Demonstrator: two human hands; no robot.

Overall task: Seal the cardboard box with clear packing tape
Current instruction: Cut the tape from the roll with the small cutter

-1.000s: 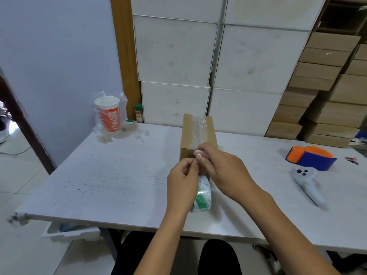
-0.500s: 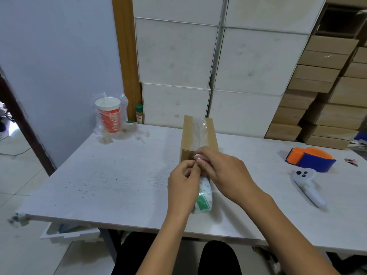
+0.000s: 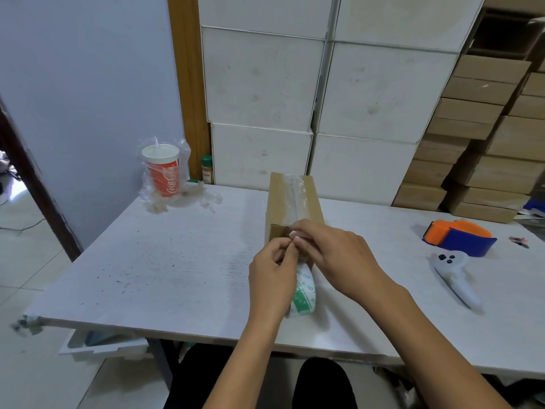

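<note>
Tape already runs along the cardboard box top; little has changed (hands barely shifted). Left hand grips the tape roll just before the box on the desk; right hand pinches the strip, seemingly tearing it.

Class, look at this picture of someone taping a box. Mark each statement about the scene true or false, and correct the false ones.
1. Clear tape already runs along the top of the cardboard box. True.
2. The tape roll lies under the hands. True.
3. The orange and blue tape dispenser is in the right hand. False: it sits untouched on the table.
4. The red cup stands right of the box. False: it stands to the left.
</note>
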